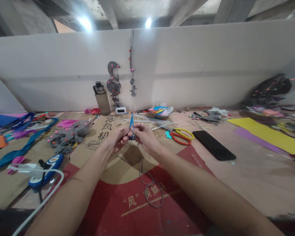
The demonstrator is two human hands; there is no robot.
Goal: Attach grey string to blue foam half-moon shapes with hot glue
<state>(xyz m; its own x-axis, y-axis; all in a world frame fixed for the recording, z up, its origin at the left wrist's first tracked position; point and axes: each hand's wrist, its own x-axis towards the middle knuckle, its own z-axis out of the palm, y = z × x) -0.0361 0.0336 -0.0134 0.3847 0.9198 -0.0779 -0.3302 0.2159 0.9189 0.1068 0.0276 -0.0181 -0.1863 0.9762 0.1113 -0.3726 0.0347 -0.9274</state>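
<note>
At the far left of the frame, a teal strip (26, 148) curls across a crowded desk (255, 183), behind a blue oval object (54, 163) beside a white cable. Next lies a heap of grey cut-outs (71, 134) dotted with small coloured balls; a bottle (102, 101) stands against the white wall panel. At centre, the left hand (119, 138) and right hand (146, 136) meet, fingertips pinched close on a small blue piece (131, 122) with a dark lower end; which fingers grip which part cannot be told. Below them, grey cord (162, 198) loops over red-and-brown cardboard (103, 206). The step in hand appears to be fine two-handed fastening or adjusting; the next move seems to call for a steady pinch and slack cord kept free of tangles. Right of centre rest scissors (174, 131) with orange and yellow handles, then a black phone (213, 145) and a yellow sheet (267, 134).
</note>
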